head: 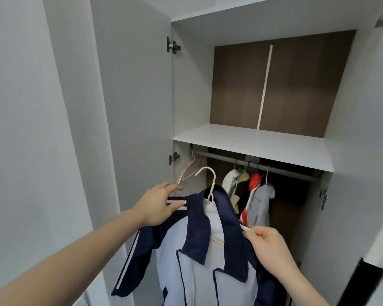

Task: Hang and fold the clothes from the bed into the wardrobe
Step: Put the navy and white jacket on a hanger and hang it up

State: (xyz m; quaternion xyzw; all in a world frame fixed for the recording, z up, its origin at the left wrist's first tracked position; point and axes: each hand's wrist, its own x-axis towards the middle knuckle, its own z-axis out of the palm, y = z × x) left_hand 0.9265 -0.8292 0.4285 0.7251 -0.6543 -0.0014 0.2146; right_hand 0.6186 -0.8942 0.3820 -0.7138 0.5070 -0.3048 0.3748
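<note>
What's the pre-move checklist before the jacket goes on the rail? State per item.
1. Jacket seated on its hanger: ok, hook stands clear above the collar.
2. Left hand holding the shoulder: ok, fingers and thumb on the striped shoulder.
3. Right hand holding the other shoulder: ok, pinching the fabric.
4. Hook on the rail: not ok, hook is below the rail and off it.
5. Free gap on rail: ok, open stretch between the empty pink hangers and the hung clothes.
6. Wardrobe door out of the way: ok, swung open at left.
</note>
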